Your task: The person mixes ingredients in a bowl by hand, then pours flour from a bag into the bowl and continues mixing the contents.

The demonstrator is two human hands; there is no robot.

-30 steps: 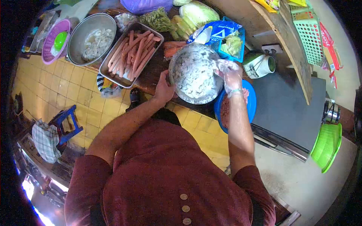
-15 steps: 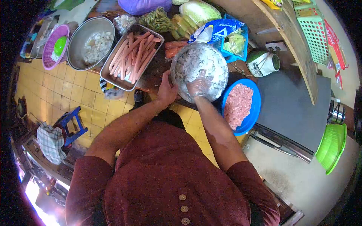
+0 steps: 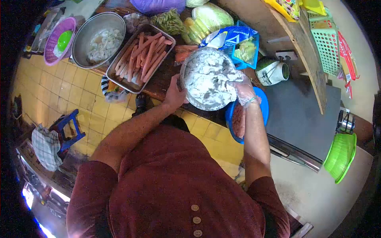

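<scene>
A round metal bowl (image 3: 186,89) in front of me holds a lumpy mass coated in white powder (image 3: 210,79). My left hand (image 3: 175,94) is bare and grips the bowl's left rim. On the right side, my right hand (image 3: 245,92), in a clear plastic glove, is closed at the rim; white powder clings around its fingertips, which are partly hidden. Just under my right wrist stands a blue basin (image 3: 265,109) with pink minced meat (image 3: 239,122), partly covered by the forearm.
Left of the bowl are a tray of pink sausage sticks (image 3: 147,59), a large metal pot (image 3: 79,51) and a purple basket (image 3: 49,55). Behind lie a cabbage (image 3: 214,18), a blue packet (image 3: 234,35) and a blue basket (image 3: 254,49). A wooden board (image 3: 305,51) rises at right.
My right hand has moved out of the bowl's middle to its right rim, above the blue basin. The powdery contents look whiter and heaped differently. My left hand remains at the left rim.
</scene>
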